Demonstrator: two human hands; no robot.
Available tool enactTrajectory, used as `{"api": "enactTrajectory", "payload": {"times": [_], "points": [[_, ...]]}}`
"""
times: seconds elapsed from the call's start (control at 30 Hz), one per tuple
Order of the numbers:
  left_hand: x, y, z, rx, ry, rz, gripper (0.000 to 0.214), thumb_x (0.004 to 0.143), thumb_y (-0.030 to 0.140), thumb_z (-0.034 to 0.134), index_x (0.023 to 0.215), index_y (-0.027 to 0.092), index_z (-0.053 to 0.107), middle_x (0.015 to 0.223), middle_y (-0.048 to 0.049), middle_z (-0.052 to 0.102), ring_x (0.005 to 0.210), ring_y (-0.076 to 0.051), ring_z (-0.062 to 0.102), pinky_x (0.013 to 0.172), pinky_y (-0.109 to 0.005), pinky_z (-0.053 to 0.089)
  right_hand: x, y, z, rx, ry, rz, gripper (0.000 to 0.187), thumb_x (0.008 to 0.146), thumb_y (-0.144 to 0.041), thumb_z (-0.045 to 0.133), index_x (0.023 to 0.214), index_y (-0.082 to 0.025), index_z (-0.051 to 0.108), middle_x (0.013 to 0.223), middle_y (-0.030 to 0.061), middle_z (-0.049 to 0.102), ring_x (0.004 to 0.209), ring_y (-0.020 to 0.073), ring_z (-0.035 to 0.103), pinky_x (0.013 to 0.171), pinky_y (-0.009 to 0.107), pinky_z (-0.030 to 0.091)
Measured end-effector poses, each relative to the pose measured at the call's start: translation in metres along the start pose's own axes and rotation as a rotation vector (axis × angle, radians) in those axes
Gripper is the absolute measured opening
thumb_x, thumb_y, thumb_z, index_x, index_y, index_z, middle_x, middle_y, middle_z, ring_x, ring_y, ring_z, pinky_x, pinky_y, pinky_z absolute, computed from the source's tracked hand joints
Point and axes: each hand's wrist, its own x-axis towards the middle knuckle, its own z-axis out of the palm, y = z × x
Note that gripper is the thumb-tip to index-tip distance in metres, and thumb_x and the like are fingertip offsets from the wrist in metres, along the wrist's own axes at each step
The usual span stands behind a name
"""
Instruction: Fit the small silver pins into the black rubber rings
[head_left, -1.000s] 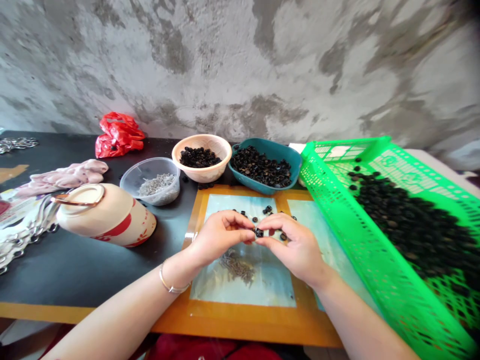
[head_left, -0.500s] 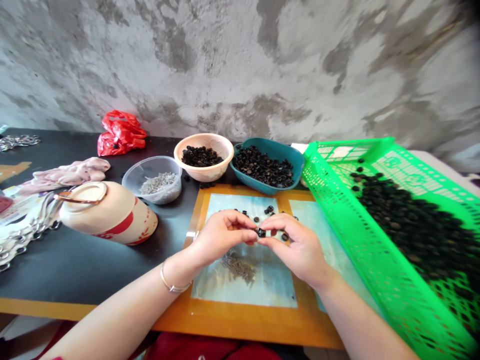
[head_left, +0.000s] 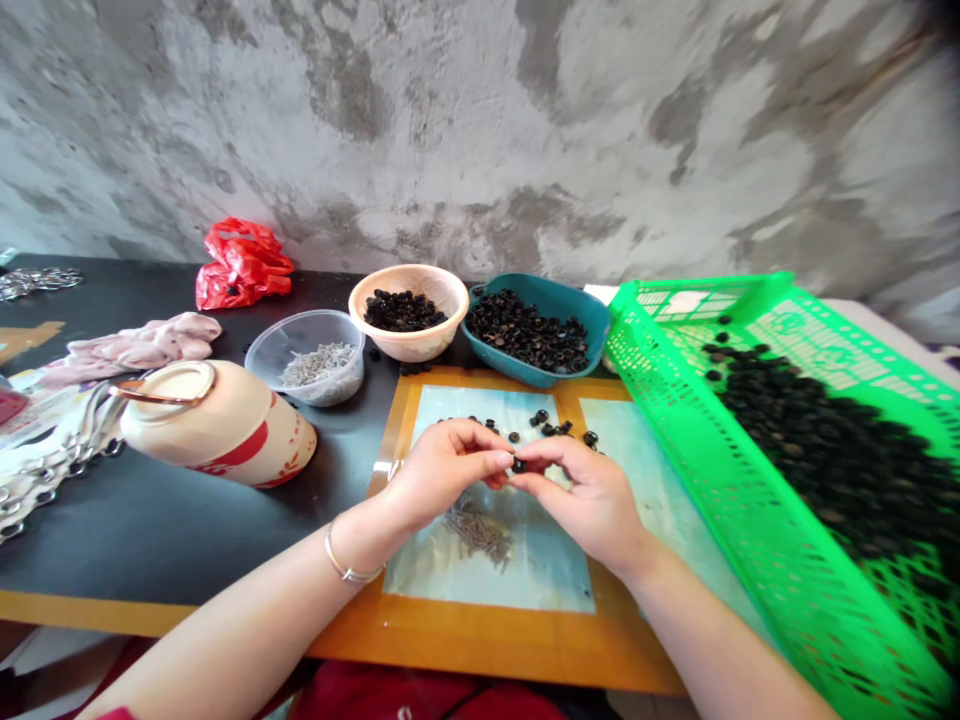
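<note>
Pinching black piece (head_left: 517,465): left hand (head_left: 442,475), right (head_left: 589,505).

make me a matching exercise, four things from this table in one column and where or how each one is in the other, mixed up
Things:
1. peach bowl
2. clear plastic tub
3. green plastic basket
4. small black piece

Places and states:
a. holds pale silvery slivers
b. pinched between the left hand and right hand
c. stands beside the teal dish
d. holds a big spread of black pieces

Pairs: 1c, 2a, 3d, 4b
</note>
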Motion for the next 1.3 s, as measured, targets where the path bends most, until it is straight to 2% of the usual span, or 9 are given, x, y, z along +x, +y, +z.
{"api": "enactTrajectory", "payload": {"times": [0.17,0.37,0.47,0.6,0.8,1.17,1.3], "points": [[0.001,-0.001,-0.001,-0.047,0.010,0.007,0.027,0.067,0.036,0.081,0.074,0.012,0.071,0.061,-0.0033,0.069,0.056,-0.012,0.061,0.060,-0.024,0.051,-0.002,0.002,0.002,0.220,-0.071,0.105,0.017,0.084,-0.020,0.069,0.101,-0.025,0.068,0.089,0.0002,0.075,0.078,0.0152,0.070,0.072,0.027,0.057],[0.001,-0.002,-0.001,-0.040,-0.027,-0.056,0.032,0.065,0.041,0.082,0.069,0.012,0.069,0.056,-0.0031,0.067,0.051,-0.011,0.059,0.055,-0.024,0.050,-0.002,0.004,0.001,0.171,-0.088,0.120,0.012,0.083,-0.025,0.070,0.094,-0.022,0.067,0.083,0.0017,0.073,0.075,0.0173,0.069,0.069,0.030,0.057],[0.001,-0.004,-0.001,-0.026,-0.048,-0.065,0.032,0.067,0.042,0.081,0.067,0.012,0.068,0.056,-0.0028,0.066,0.051,-0.012,0.060,0.055,-0.024,0.050,-0.001,0.004,0.000,0.071,-0.096,0.062,0.022,0.083,-0.027,0.071,0.103,-0.023,0.066,0.085,0.0021,0.073,0.075,0.0177,0.069,0.071,0.031,0.057],[0.001,-0.006,-0.002,0.015,-0.036,-0.078,0.034,0.068,0.044,0.080,0.064,0.014,0.065,0.053,-0.0015,0.064,0.050,-0.012,0.060,0.054,-0.023,0.049,0.002,0.005,-0.003,-0.104,-0.164,-0.108,0.028,0.088,-0.028,0.064,0.116,-0.026,0.064,0.090,0.0038,0.074,0.078,0.0192,0.069,0.075,0.034,0.056],[0.001,-0.009,-0.003,0.072,-0.025,-0.088,0.038,0.068,0.048,0.079,0.061,0.014,0.063,0.051,-0.0017,0.063,0.048,-0.012,0.059,0.052,-0.023,0.048,0.006,0.008,-0.005,-0.168,-0.213,-0.293,0.024,0.092,-0.029,0.061,0.114,-0.022,0.065,0.092,0.0065,0.073,0.080,0.0207,0.067,0.073,0.036,0.054],[-0.003,-0.010,0.004,0.109,0.028,-0.056,0.039,0.069,0.051,0.076,0.058,0.015,0.066,0.051,-0.0024,0.064,0.047,-0.013,0.059,0.051,-0.023,0.049,0.007,0.007,-0.003,-0.076,-0.122,-0.337,0.015,0.087,-0.026,0.066,0.101,-0.022,0.069,0.078,0.0045,0.072,0.074,0.0204,0.067,0.069,0.036,0.054],[-0.004,-0.007,0.007,0.019,-0.042,-0.095,0.045,0.073,0.057,0.070,0.067,0.012,0.069,0.057,-0.0063,0.067,0.051,-0.015,0.063,0.054,-0.026,0.052,0.007,0.004,-0.004,-0.051,-0.075,-0.314,0.013,0.083,-0.023,0.068,0.097,-0.023,0.069,0.070,0.0023,0.070,0.066,0.0189,0.064,0.064,0.036,0.052]]}}
